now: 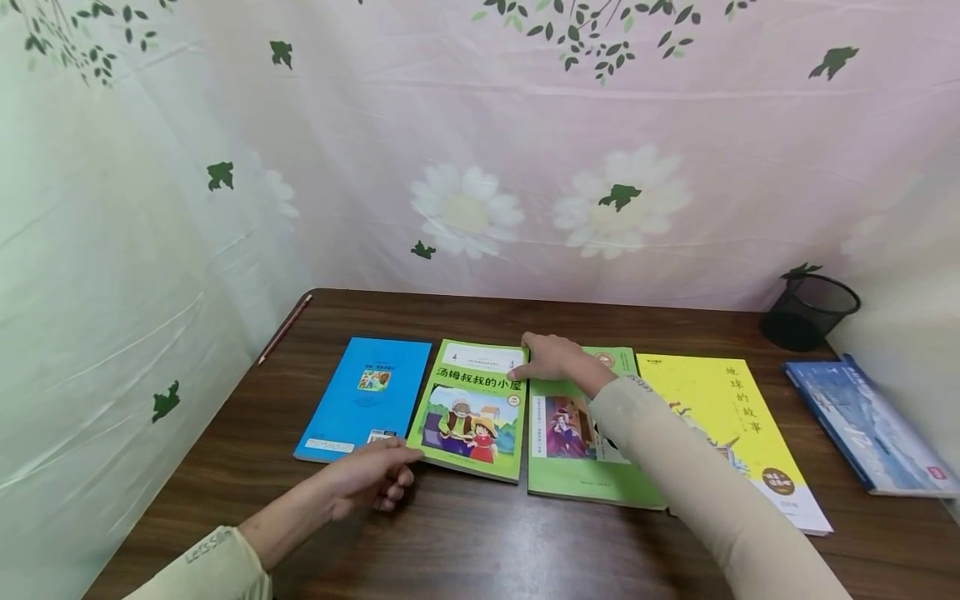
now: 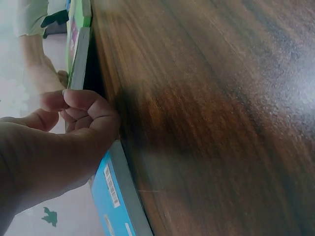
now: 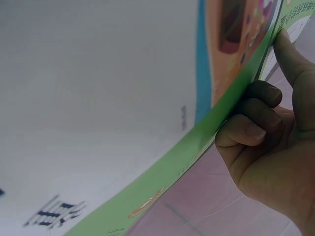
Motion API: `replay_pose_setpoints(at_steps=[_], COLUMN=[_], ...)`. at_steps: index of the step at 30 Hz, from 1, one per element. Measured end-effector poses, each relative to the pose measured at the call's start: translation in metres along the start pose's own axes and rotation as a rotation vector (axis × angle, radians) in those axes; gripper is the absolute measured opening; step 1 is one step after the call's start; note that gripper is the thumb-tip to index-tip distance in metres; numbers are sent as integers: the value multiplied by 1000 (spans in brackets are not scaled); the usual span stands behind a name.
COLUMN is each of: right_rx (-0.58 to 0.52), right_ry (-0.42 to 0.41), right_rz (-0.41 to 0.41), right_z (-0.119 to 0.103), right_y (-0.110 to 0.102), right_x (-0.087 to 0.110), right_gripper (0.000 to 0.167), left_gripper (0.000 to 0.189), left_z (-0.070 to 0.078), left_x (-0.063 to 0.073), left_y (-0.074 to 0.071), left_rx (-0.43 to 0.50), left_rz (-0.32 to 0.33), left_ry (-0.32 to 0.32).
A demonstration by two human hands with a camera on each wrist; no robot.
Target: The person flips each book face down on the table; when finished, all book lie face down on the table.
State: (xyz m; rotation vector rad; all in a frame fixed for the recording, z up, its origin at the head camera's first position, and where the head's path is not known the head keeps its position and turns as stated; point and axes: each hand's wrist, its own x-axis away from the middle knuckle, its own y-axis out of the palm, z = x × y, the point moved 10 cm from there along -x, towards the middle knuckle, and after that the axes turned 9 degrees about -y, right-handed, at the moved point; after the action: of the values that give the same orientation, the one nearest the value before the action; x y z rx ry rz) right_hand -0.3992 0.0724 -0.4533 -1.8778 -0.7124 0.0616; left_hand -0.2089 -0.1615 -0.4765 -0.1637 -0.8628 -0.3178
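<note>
A green storybook (image 1: 468, 417) with a cartoon of two figures on its cover lies between my hands. My left hand (image 1: 371, 477) pinches its lower left corner, the other fingers curled below. In the left wrist view, a dark gap shows under its front edge. At the upper right corner, my right hand (image 1: 557, 360) grips the book, thumb on the cover side. The blue book (image 1: 360, 400) is just left of it. A second green book (image 1: 592, 475), partly hidden by my right forearm, lies to the right.
A yellow book (image 1: 720, 392) lies further right, under my right sleeve in this view. Beyond it are a blue-and-white book (image 1: 870, 425) and a black mesh pen holder (image 1: 810, 308). A pencil (image 1: 285, 329) lies along the table's left edge. Patterned curtains stand behind and at the sides.
</note>
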Motion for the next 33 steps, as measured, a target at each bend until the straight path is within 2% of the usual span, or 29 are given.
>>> replay_pose_setpoints(at_steps=[6, 12, 17, 24, 28, 33], right_rx=[3, 17, -52, -160, -188, -213], right_ry=[-29, -75, -73, -33, -45, -67], right_rz=[-8, -19, -17, 35, 74, 83], right_z=[-8, -29, -49, -74, -86, -99], right_y=[0, -1, 6, 10, 8, 9], right_x=[0, -4, -13, -28, -34, -39], right_gripper=[72, 77, 85, 83, 82, 82], left_gripper=[26, 29, 30, 31, 30, 31], left_z=[2, 4, 8, 16, 21, 25], left_x=[-1, -1, -1, 2, 4, 11], left_y=[0, -3, -3, -1, 2, 3], left_rx=[5, -10, -23, -37, -51, -65], left_rz=[46, 110, 145, 190, 223, 263], left_ry=[26, 45, 89, 181, 227, 258])
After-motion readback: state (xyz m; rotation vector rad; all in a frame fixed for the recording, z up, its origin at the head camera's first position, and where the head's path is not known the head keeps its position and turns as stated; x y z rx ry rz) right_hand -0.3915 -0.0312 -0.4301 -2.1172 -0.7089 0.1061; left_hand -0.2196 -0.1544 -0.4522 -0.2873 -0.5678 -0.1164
